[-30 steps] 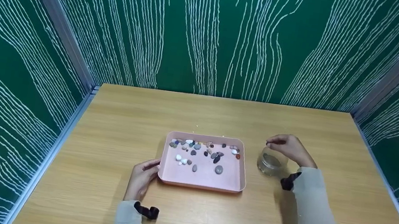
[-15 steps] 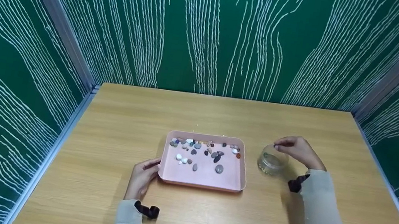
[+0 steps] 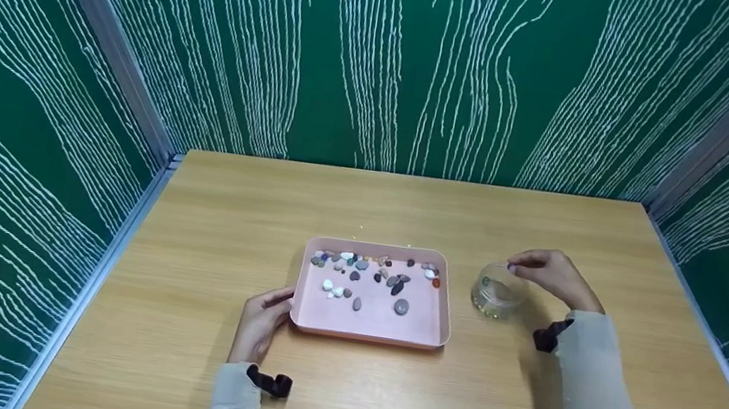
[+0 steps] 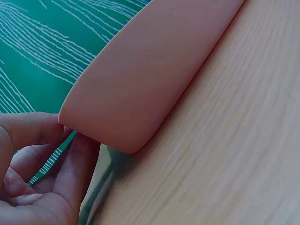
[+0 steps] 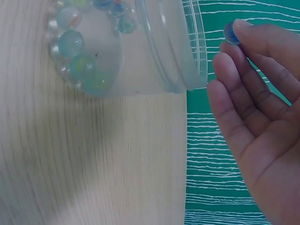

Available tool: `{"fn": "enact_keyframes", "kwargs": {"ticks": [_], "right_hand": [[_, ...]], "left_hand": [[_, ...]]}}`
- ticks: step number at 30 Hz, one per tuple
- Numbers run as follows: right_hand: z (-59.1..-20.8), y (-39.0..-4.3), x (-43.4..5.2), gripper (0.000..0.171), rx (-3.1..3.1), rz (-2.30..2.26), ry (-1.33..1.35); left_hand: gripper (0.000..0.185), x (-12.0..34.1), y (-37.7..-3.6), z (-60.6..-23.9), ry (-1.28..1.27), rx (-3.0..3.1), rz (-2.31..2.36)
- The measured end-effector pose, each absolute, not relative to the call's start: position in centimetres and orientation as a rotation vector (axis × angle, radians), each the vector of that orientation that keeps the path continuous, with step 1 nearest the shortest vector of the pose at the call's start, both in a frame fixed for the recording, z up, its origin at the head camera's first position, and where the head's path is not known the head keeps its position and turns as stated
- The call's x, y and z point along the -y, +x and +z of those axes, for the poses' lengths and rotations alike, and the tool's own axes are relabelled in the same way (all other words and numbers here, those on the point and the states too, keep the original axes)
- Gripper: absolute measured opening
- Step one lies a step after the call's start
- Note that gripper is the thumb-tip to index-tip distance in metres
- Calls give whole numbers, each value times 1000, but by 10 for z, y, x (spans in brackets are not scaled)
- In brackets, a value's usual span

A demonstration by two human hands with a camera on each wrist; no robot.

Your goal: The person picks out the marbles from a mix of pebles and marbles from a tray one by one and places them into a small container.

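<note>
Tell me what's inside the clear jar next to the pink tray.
The clear jar holds several glassy marbles, greenish and bluish, gathered at its bottom. How many cannot be counted; some lie out of frame. The right hand pinches a blue marble at the rim, not yet inside.

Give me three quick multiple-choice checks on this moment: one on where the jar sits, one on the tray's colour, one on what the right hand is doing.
1. Where does the clear jar stand?
A. inside the tray
B. on the table to the right of the tray
C. at the table's far left corner

2. What colour is the tray?
A. pink
B. blue
C. black

3. What is the right hand doing?
A. lying flat on the table
B. gripping the tray's edge
C. pinching a small blue marble at the jar's rim

Answers:
1 B, the head view shows it on bare wood beside the tray.
2 A, both views of it show pink.
3 C, the right wrist view shows the marble at the fingertips.
</note>
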State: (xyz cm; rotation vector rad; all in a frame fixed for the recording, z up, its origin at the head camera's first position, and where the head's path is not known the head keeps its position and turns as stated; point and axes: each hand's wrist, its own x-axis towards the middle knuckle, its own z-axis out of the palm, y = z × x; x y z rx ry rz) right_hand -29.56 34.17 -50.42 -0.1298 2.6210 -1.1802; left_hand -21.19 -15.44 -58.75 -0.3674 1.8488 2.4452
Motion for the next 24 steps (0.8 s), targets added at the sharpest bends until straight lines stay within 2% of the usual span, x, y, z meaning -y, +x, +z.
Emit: {"fn": "enact_keyframes", "kwargs": {"ticks": [17, 24], "right_hand": [[-508, -295, -344, 35, -2608, -1211, -121], [-507, -295, -344, 40, -2595, -1218, -106]], "left_hand": [[39, 154, -214, -590, -387, -1848, 2460], [39, 154, -213, -590, -371, -1839, 2470]]}}
